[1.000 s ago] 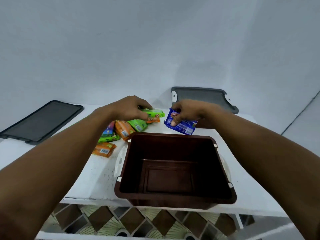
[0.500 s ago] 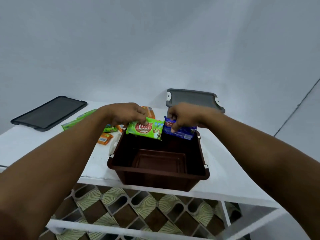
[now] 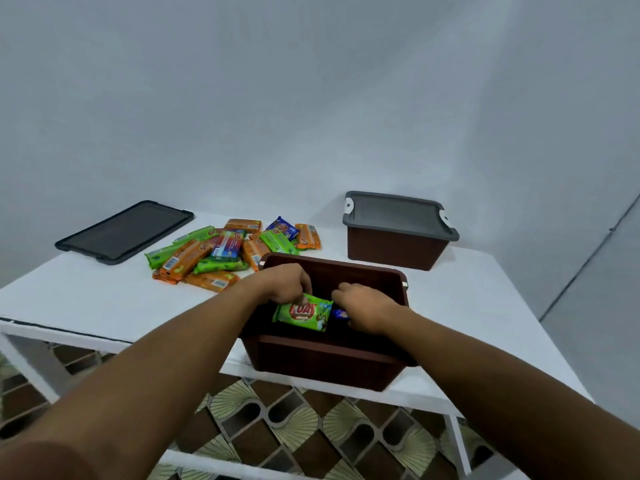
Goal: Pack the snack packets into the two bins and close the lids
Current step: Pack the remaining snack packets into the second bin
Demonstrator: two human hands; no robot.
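Open brown bin (image 3: 329, 344), at your table's (image 3: 86, 299) near edge: left hand (image 3: 284, 284) fingers pinch green packet (image 3: 303, 312) inside; right hand (image 3: 363, 308) fingers curl round blue packet (image 3: 340, 314). Behind: packet pile (image 3: 225, 252), loose lid (image 3: 124, 230), lidded bin (image 3: 394, 249).

A plain wall (image 3: 311, 98) fills the upper half of the view, painted a pale bluish white and lit softly and evenly. At the right it meets a greyer surface (image 3: 609, 306) along a thin dark slanted line (another wall or a door, I cannot tell which). Below stands a white table (image 3: 86, 299) with a flat top and a white frame. One slim leg (image 3: 458, 445) shows at the lower right, and a lower rail (image 3: 225, 464) runs across beneath the top. Through the frame the floor (image 3: 304, 424) shows, tiled in a repeating pattern of brown diamonds and pale green fan shapes.
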